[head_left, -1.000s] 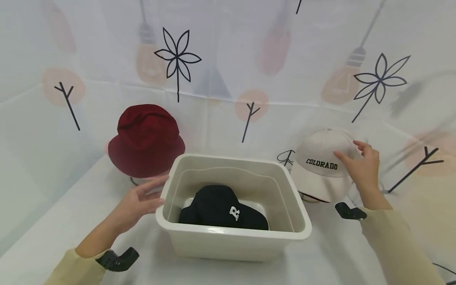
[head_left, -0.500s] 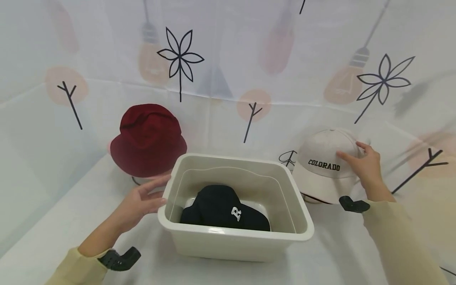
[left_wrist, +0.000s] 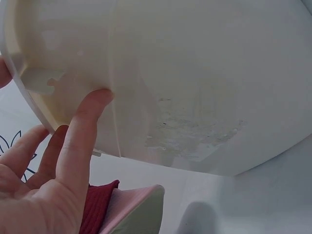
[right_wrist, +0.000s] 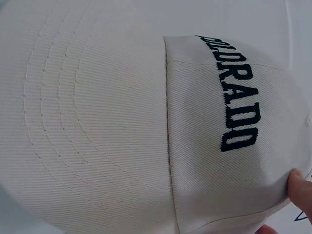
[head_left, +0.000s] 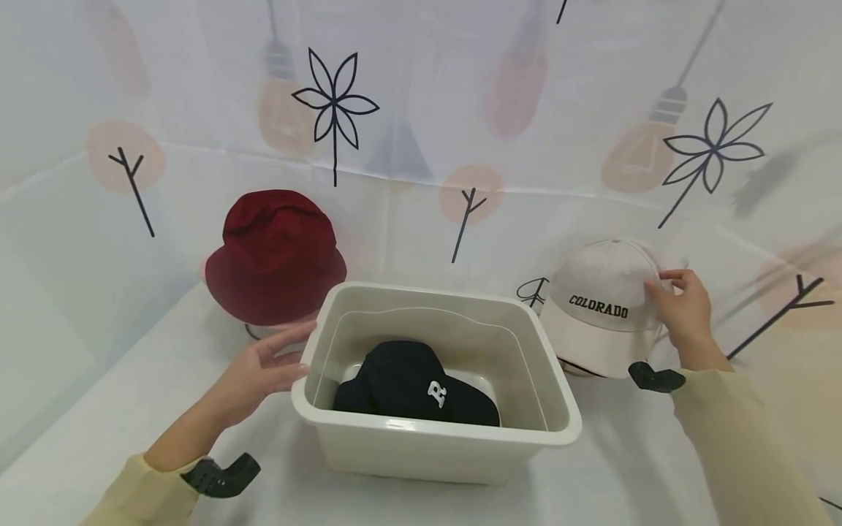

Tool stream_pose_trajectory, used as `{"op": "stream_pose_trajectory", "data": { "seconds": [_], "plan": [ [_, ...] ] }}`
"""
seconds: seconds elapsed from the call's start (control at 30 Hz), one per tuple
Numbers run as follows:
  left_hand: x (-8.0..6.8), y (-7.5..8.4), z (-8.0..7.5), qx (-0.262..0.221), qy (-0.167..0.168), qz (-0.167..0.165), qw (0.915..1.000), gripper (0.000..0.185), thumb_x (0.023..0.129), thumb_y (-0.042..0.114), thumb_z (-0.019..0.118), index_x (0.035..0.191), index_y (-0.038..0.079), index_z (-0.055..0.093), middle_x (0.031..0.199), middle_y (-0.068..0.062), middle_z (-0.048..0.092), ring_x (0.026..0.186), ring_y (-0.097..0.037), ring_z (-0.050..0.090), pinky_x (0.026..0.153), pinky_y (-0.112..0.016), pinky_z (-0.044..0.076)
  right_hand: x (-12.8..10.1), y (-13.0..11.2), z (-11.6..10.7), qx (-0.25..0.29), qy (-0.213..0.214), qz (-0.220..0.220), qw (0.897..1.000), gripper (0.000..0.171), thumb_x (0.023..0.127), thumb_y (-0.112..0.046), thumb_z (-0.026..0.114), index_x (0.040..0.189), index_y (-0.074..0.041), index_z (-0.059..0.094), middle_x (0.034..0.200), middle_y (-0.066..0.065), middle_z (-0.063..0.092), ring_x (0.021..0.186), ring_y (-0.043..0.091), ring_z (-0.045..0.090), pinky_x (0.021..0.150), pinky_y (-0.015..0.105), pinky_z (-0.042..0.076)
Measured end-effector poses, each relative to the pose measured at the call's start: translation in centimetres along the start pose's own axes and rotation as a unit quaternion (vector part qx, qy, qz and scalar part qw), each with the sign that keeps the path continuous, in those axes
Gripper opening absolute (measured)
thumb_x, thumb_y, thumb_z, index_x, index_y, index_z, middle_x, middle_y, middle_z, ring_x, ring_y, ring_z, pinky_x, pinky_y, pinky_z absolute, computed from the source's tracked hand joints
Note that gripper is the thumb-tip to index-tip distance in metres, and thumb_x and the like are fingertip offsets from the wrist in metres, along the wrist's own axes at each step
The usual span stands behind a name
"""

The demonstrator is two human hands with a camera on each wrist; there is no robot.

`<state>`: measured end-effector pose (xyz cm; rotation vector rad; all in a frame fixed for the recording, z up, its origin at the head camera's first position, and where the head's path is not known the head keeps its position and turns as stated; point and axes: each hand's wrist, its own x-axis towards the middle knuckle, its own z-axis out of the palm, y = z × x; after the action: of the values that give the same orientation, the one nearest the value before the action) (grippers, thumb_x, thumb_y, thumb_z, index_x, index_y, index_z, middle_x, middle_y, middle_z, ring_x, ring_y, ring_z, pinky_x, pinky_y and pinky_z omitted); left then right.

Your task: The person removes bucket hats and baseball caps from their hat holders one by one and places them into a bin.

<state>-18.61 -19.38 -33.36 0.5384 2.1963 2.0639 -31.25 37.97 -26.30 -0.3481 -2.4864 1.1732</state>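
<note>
In the head view, my right hand (head_left: pixel 684 310) pinches the side of the cream baseball cap (head_left: pixel 595 292) lettered COLORADO. Its thumb (right_wrist: pixel 298 187) presses the front of the crown in the right wrist view, with another fingertip low at the edge. My left hand (head_left: pixel 256 376) touches the left side of the cream plastic tub (head_left: pixel 447 453), fingers fairly straight at the rim. Seen from the left wrist, one digit rests against the tub's outer wall (left_wrist: pixel 204 73). A black cap (head_left: pixel 401 380) with a white R lies inside the tub.
Behind the tub on the left, a dark red bucket hat (head_left: pixel 276 256) sits on a stand against the printed backdrop (head_left: pixel 408 95). Its pink and green parts show below it in the left wrist view. White cloth (head_left: pixel 592 475) covers the table.
My right thumb and fingers have closed together onto the side of the cream cap. The left hand keeps its place at the tub, and the whole head view has shifted slightly.
</note>
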Motion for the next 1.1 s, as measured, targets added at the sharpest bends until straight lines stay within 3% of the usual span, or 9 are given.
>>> {"op": "stream_pose_trajectory", "data": {
  "seconds": [0.07, 0.17, 0.27, 0.37, 0.57, 0.73, 0.83, 0.93, 1.1],
  "plan": [
    [0.0, 0.1, 0.1, 0.004, 0.001, 0.0, 1.0, 0.06, 0.088, 0.008, 0.061, 0.142, 0.004, 0.035, 0.148, -0.016, 0.028, 0.116, -0.022, 0.053, 0.084, -0.043, 0.049, 0.1, 0.1, 0.0, 0.003, 0.005, 0.006, 1.0, 0.048, 0.095, -0.028, 0.045, 0.127, 0.006, 0.033, 0.146, 0.029, 0.02, 0.122, 0.048, 0.034, 0.088, 0.056, 0.042],
    [0.0, 0.1, 0.1, 0.005, 0.005, -0.002, 1.0, 0.06, 0.088, 0.008, 0.062, 0.142, 0.004, 0.036, 0.148, -0.015, 0.028, 0.117, -0.023, 0.053, 0.085, -0.044, 0.049, 0.3, 0.1, -0.1, 0.004, 0.004, 0.011, 1.0, 0.044, 0.096, -0.029, 0.043, 0.124, 0.004, 0.034, 0.146, 0.027, 0.022, 0.12, 0.046, 0.037, 0.073, 0.042, 0.05],
    [0.1, 0.0, 0.0, 0.001, 0.004, 0.0, 1.0, 0.06, 0.088, 0.007, 0.061, 0.142, 0.004, 0.037, 0.148, -0.015, 0.028, 0.115, -0.021, 0.054, 0.084, -0.042, 0.049, 0.4, -0.2, -0.1, 0.011, 0.004, 0.017, 1.0, 0.04, 0.096, -0.03, 0.042, 0.12, 0.001, 0.035, 0.144, 0.027, 0.025, 0.116, 0.044, 0.039, 0.057, 0.025, 0.045],
    [0.1, -0.1, -0.1, -0.006, 0.0, 0.002, 1.0, 0.058, 0.088, 0.006, 0.06, 0.142, 0.004, 0.037, 0.147, -0.016, 0.029, 0.112, -0.017, 0.056, 0.083, -0.04, 0.05, 0.4, -0.4, -0.2, 0.015, 0.011, 0.021, 1.0, 0.036, 0.096, -0.03, 0.042, 0.116, 0.0, 0.036, 0.139, 0.028, 0.03, 0.108, 0.04, 0.043, 0.05, 0.02, 0.043],
    [0.2, -0.2, -0.2, -0.01, -0.004, 0.0, 0.9999, 0.059, 0.087, 0.006, 0.061, 0.141, 0.003, 0.037, 0.146, -0.018, 0.03, 0.112, -0.018, 0.056, 0.082, -0.041, 0.05, 0.5, -1.1, -0.6, 0.028, 0.018, 0.027, 0.999, 0.034, 0.096, -0.029, 0.042, 0.115, -0.002, 0.036, 0.131, 0.026, 0.038, 0.101, 0.036, 0.046, 0.051, 0.024, 0.046],
    [0.2, -0.3, -0.2, -0.006, -0.003, -0.004, 1.0, 0.06, 0.087, 0.006, 0.061, 0.142, 0.003, 0.036, 0.146, -0.017, 0.031, 0.113, -0.018, 0.055, 0.083, -0.043, 0.05, 0.9, -1.4, -1.2, 0.049, 0.019, 0.048, 0.997, 0.009, 0.096, -0.031, 0.044, 0.099, -0.023, 0.042, 0.115, 0.011, 0.044, 0.089, 0.024, 0.047, 0.052, 0.028, 0.047],
    [0.2, -0.4, -0.3, -0.006, -0.003, -0.006, 1.0, 0.061, 0.087, 0.006, 0.061, 0.142, 0.003, 0.036, 0.146, -0.017, 0.031, 0.112, -0.017, 0.056, 0.082, -0.042, 0.05, 1.2, -1.8, -1.5, 0.061, 0.02, 0.057, 0.996, 0.008, 0.095, -0.032, 0.046, 0.092, -0.033, 0.039, 0.108, 0.003, 0.043, 0.083, 0.018, 0.045, 0.053, 0.029, 0.047],
    [0.2, -0.4, -0.3, -0.009, -0.001, -0.011, 0.9999, 0.061, 0.086, 0.006, 0.062, 0.142, 0.004, 0.036, 0.145, -0.015, 0.032, 0.112, -0.016, 0.056, 0.082, -0.042, 0.05, 1.5, -2.0, -1.8, 0.062, 0.019, 0.06, 0.996, 0.008, 0.095, -0.033, 0.046, 0.093, -0.034, 0.038, 0.112, 0.007, 0.044, 0.085, 0.019, 0.046, 0.054, 0.029, 0.047],
    [0.1, -0.2, -0.2, -0.005, 0.002, -0.01, 0.9999, 0.061, 0.086, 0.007, 0.062, 0.142, 0.004, 0.037, 0.145, -0.017, 0.032, 0.113, -0.018, 0.056, 0.082, -0.042, 0.05, 1.7, -2.7, -2.1, 0.064, 0.009, 0.069, 0.996, 0.008, 0.096, -0.036, 0.042, 0.102, -0.033, 0.039, 0.128, 0.019, 0.037, 0.101, 0.03, 0.044, 0.059, 0.031, 0.048]
  ]
}}
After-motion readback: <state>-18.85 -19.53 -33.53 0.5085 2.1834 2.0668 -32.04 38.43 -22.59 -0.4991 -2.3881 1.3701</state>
